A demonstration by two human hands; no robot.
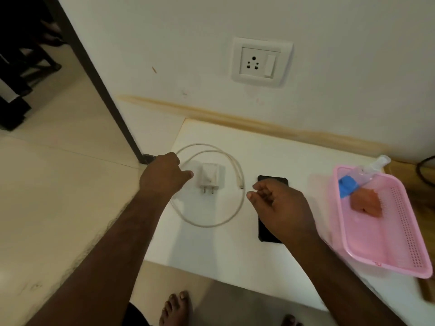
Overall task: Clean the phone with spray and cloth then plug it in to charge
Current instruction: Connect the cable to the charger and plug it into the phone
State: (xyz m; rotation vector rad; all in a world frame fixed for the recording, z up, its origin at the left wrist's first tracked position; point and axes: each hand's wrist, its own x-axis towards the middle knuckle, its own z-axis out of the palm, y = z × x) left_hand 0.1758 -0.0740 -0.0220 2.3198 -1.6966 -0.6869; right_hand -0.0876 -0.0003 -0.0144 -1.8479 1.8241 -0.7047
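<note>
A black phone [267, 232] lies flat on the white table [235, 262], partly hidden under my right hand [280, 208], which hovers over it with fingers apart and empty. To its left a white charger adapter [210, 176] lies prongs toward me inside a looped white cable [211, 225]. My left hand [164, 176] is just left of the adapter, fingers curled, fingertips close to its side; I cannot tell if they touch. A clear spray bottle [367, 171] with a blue label and an orange cloth [366, 203] rest in a pink basket [409, 252] at the right.
A white wall socket [261, 62] with a switch is on the wall above the table. A dark door frame [101, 83] and tiled floor lie to the left. My bare feet [175, 309] show below the table's front edge. A dark cable [423, 170] is at far right.
</note>
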